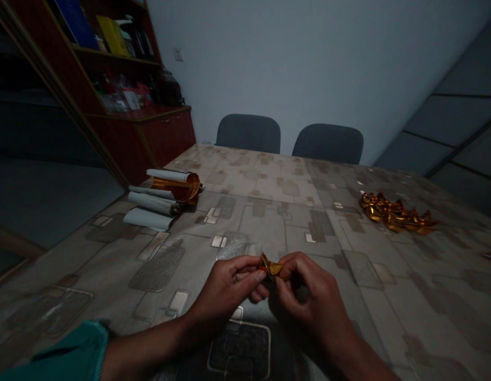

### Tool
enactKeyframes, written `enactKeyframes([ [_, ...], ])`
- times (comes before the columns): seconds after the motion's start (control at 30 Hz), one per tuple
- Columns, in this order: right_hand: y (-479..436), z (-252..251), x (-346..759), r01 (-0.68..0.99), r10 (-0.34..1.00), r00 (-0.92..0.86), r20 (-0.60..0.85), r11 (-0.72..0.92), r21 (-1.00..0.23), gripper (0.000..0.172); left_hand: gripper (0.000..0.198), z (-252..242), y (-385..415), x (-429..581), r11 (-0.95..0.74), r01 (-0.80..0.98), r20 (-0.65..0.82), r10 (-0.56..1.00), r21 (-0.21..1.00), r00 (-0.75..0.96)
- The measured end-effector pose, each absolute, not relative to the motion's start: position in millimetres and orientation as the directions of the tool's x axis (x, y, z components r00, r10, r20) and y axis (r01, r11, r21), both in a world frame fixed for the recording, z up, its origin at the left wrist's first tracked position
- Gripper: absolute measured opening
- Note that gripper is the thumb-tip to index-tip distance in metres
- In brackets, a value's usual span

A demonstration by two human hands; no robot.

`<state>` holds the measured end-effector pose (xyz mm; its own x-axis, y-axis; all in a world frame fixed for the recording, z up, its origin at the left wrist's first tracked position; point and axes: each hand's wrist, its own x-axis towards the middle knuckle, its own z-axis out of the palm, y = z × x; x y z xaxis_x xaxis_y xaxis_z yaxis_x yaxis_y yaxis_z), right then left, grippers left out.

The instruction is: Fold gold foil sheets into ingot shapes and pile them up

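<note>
A small folded piece of shiny gold foil paper, shaped like an ingot, is held between both hands just above the table's near side. My left hand pinches its left end between thumb and fingers. On the right end, my right hand closes with thumb and index finger. Fingertips hide part of the folded paper. A group of similar gold folded paper ingots sits at the right of the table. To the left lies a stack of curled foil paper sheets, gold on one side and pale on the other.
The table has a patterned cover. Two grey chairs stand at its far edge, by the wall. A reddish wooden cabinet with cluttered shelves is at the back left.
</note>
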<state>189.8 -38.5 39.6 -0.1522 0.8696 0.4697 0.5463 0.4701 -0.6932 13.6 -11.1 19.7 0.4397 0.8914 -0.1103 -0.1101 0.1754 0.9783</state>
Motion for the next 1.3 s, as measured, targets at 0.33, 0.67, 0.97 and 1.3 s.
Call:
enactKeyframes([
  [0.33,-44.0,43.5,192.7,0.361,0.974,-0.089,0.209,0.227,-0.905,0.013,0.031,22.8,-11.6,8.0,0.058,-0.073,-0.015,0.87,0.996,0.493],
  [0.67,-46.5,41.0,202.7,0.28,0.814,-0.215,0.54,0.581,-0.764,0.014,0.028,29.6,-17.3,-4.7,-0.458,0.102,0.387,0.834,0.883,0.393],
  [0.97,-45.5,49.6,205.5,0.315,0.692,-0.305,0.654,0.722,-0.616,0.003,0.032,28.8,-15.8,-8.7,-0.673,-0.022,0.595,0.637,0.739,0.491],
  [1.3,-45.0,48.2,207.3,0.319,0.663,-0.335,0.669,0.748,-0.582,0.005,0.017,36.5,-14.9,-2.9,-0.675,-0.024,0.618,0.66,0.737,0.427],
])
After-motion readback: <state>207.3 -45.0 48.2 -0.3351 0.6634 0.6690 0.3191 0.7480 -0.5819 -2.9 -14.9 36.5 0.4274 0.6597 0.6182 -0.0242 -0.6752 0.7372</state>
